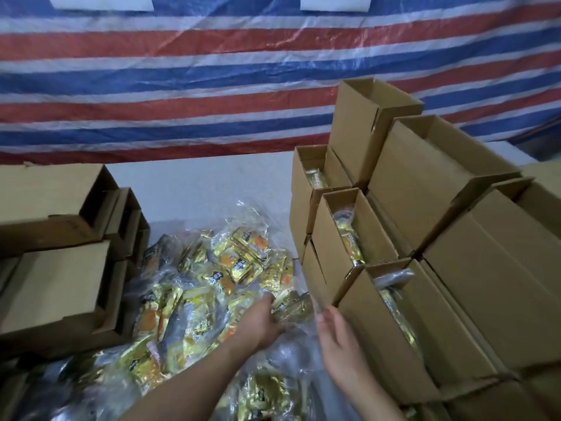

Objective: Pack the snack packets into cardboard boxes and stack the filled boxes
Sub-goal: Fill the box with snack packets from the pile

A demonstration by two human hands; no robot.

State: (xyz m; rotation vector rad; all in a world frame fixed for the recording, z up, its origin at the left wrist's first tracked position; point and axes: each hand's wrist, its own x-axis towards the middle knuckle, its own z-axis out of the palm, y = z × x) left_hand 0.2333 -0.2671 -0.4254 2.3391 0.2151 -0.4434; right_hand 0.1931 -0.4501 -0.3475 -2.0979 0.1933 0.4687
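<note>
A red, white and blue striped tarp point(212, 80) hangs behind. Stacked cardboard boxes point(431, 238) stand right, long axes running away from the viewer. Gold snack packets point(236, 262) (print unreadable) lie heaped centre. The left hand point(258, 320) reaches in, grip hidden; the right hand point(340, 344) pinches clear plastic.

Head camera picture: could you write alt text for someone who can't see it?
A person's left hand and right hand reach into a pile of gold snack packets in clear plastic. Open cardboard boxes holding packets are stacked to the right, empty boxes to the left, before a striped tarp.
</note>
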